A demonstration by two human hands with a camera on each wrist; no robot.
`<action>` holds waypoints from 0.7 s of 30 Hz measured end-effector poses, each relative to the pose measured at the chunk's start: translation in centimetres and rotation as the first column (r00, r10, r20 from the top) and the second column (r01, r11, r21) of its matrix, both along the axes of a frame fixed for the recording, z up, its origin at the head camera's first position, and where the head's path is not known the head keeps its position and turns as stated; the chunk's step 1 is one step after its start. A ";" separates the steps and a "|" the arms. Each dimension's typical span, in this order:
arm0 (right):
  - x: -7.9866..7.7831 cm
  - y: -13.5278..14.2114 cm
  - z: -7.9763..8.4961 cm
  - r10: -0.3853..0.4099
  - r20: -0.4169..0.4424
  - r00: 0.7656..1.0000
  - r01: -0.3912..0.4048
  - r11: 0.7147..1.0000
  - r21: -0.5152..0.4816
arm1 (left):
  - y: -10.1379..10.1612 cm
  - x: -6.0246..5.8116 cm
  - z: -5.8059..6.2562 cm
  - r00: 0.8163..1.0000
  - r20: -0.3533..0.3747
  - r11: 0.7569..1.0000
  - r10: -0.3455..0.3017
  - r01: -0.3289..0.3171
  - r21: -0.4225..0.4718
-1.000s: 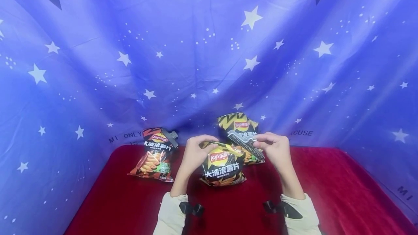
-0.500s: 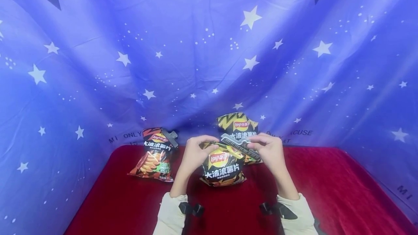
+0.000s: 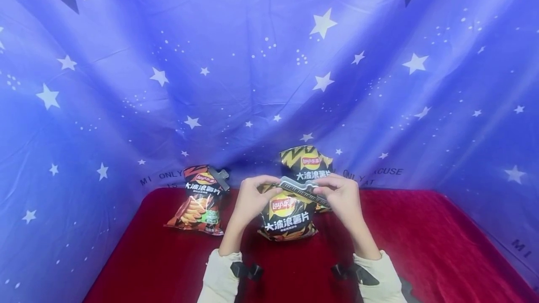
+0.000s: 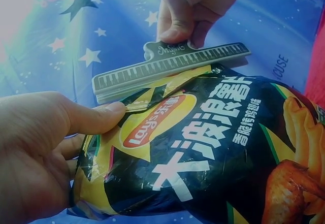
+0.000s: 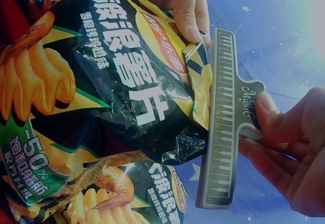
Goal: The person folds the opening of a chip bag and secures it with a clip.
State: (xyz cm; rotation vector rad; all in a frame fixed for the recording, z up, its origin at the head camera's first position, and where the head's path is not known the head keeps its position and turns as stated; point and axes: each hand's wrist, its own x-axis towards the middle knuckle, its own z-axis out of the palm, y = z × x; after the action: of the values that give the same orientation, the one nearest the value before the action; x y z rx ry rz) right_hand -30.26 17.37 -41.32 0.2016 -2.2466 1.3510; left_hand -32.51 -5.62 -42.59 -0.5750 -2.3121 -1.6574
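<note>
My left hand (image 3: 254,200) pinches the folded top corner of a black and yellow chip bag (image 3: 287,216) between thumb and fingers. The bag stands on the red cloth. In my right hand (image 3: 343,198) is a wide clip (image 5: 221,125) with a piano-key pattern and the word "Music", its handle pinched between thumb and fingers. The clip's long edge lies right along the folded bag top, close to my left thumb in the left wrist view. Part of the fold is hidden behind the clip in the head view.
A red and black chip bag (image 3: 200,207) stands to the left with a dark clip (image 3: 221,179) at its top corner. Behind the held bag stands another yellow and black chip bag (image 3: 305,155). A blue star-printed curtain (image 3: 252,83) rises behind the red-covered table (image 3: 438,237).
My right hand has moved left with the clip, bringing it over the folded top of the bag. The left hand and the bags have stayed in place.
</note>
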 end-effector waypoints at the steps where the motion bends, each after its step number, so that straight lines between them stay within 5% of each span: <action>1: 0.0 -0.1 0.0 -0.001 -0.006 1.000 0.001 1.000 0.000 | 0.0 0.0 0.0 1.000 -0.003 1.000 -0.001 0.001 -0.001; 15: 0.2 -1.2 -0.3 0.005 -0.108 0.994 -0.004 1.000 0.007 | -0.1 0.1 0.0 1.000 -0.011 1.000 -0.018 0.018 0.012; 21: 0.2 -1.6 -0.4 0.007 -0.090 0.996 -0.005 1.000 0.021 | -0.1 0.0 0.0 0.999 -0.022 1.000 -0.025 0.025 0.003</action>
State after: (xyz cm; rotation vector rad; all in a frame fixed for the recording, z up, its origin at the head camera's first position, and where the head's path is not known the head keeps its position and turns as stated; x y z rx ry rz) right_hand -30.06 15.78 -41.74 0.2710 -2.1878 1.2960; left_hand -32.51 -5.74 -42.61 -0.6210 -2.2953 -1.6577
